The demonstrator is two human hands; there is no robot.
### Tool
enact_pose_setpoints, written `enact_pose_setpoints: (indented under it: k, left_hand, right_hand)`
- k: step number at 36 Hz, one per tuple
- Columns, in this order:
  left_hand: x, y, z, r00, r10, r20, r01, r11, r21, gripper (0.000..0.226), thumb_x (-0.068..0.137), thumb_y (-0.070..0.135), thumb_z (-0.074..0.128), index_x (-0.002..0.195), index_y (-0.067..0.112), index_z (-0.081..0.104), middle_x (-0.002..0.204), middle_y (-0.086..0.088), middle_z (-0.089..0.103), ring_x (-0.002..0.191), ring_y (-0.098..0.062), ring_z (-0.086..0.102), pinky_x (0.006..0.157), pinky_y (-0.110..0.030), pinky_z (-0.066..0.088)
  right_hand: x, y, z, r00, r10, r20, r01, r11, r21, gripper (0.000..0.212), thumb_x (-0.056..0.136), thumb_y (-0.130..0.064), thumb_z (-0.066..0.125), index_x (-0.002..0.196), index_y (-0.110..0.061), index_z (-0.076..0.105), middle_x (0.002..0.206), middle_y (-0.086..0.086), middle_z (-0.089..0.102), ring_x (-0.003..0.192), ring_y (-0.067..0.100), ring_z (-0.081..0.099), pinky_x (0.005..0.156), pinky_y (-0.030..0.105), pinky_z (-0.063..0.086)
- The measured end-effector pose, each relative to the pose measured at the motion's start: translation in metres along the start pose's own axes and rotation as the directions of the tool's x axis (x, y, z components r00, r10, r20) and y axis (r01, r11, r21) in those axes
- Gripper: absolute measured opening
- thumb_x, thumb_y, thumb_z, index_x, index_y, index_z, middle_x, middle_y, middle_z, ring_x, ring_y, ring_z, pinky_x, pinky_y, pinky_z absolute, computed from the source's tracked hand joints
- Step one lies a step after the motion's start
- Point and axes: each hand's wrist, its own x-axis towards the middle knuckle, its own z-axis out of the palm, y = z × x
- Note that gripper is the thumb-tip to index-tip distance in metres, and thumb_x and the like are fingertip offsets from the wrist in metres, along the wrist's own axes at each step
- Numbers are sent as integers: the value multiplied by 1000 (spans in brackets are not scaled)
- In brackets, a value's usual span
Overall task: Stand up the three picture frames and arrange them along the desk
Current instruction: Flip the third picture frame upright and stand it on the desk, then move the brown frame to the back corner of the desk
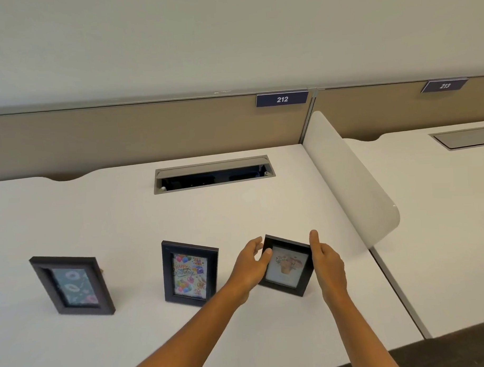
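Hands half-open, left hand (252, 266) and right hand (327, 264) flanking the upright flowerpot frame (286, 265), fingertips at its edges.

Lighting: bright, even, diffuse, from overhead. Shadows: soft and faint; a short one lay on the desk (126, 214) under each frame, darkest beside the left frame (71, 285) and the middle frame (189, 273). Glare: none on the frame glass; the desk's white top was mildly washed out. Focus: overall soft, with compression smear; the label (282, 99) read clearly. Distortion: wide-angle bowing of the partition (124, 132) and desk edges towards the borders.
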Motion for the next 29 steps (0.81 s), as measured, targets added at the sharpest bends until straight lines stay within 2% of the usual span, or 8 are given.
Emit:
enact_pose_setpoints:
  k: [2, 3, 4, 6, 9, 14, 21, 29]
  left_hand:
    - [-2, 2, -2, 1000, 13, 3, -13, 1000, 20, 59, 102, 41, 57, 156, 28, 36, 158, 8, 43, 143, -11, 41, 103, -25, 40]
    - [-4, 3, -2, 1000, 22, 5, -22, 999, 34, 61, 102, 41, 57, 157, 29, 34, 160, 7, 42, 144, -13, 40, 103, -25, 40]
    - [-5, 4, -3, 999, 32, 7, -32, 998, 48, 62, 102, 41, 57, 158, 30, 32, 161, 7, 40, 145, -14, 39, 104, -25, 40]
    - [-9, 7, -4, 998, 58, 5, -58, 995, 82, 64, 102, 43, 56, 159, 32, 30, 162, 8, 37, 147, -16, 38, 109, -29, 40]
    - [-15, 14, -7, 994, 111, 2, -111, 984, 137, 66, 102, 45, 56, 159, 33, 27, 164, 9, 33, 150, -16, 34, 117, -35, 37]
    - [-25, 27, -17, 981, 195, 1, -192, 969, 155, 68, 101, 52, 54, 160, 32, 27, 165, 12, 31, 152, -11, 29, 119, -31, 29]
    - [-31, 42, -44, 952, 294, -92, -271, 941, 201, 63, 102, 53, 50, 158, 33, 31, 164, 12, 33, 151, -12, 32, 115, -27, 29]
    - [-39, 42, -93, 916, 339, -215, -291, 930, 225, 60, 99, 56, 51, 155, 39, 35, 165, 13, 33, 152, -15, 31, 119, -37, 31]
  right_hand:
    - [-1, 3, 1, 998, -51, -42, 47, 995, -87, 80, 92, -93, 28, 113, -26, 68, 111, -4, 72, 104, 23, 66, 99, 49, 52]
    - [-1, 3, 1, 993, -89, -74, 80, 989, -125, 84, 93, -91, 27, 129, -26, 67, 126, -3, 73, 116, 25, 67, 108, 53, 50]
    - [-1, 4, 1, 985, -134, -109, 116, 980, -160, 88, 93, -89, 26, 139, -24, 63, 137, -2, 71, 125, 26, 65, 115, 56, 45]
    - [-4, 1, 2, 959, -230, -163, 192, 957, -218, 88, 96, -84, 27, 147, -21, 59, 149, 2, 65, 139, 28, 57, 121, 59, 39]
    - [-7, -5, 4, 915, -347, -206, 284, 917, -282, 79, 99, -75, 30, 150, -19, 55, 157, 5, 57, 151, 27, 44, 125, 61, 31]
    - [-9, -16, 11, 856, -474, -207, 389, 854, -346, 70, 104, -65, 35, 154, -19, 52, 171, 4, 41, 163, 25, 24, 132, 61, 18]
    - [-17, -39, 26, 791, -588, -166, 518, 789, -330, 59, 107, -54, 40, 153, -20, 53, 171, 1, 39, 164, 22, 22, 134, 60, 12]
    - [-33, -70, 57, 741, -663, -108, 621, 737, -266, 64, 105, -58, 36, 153, -19, 54, 171, 2, 41, 163, 23, 26, 134, 59, 14]
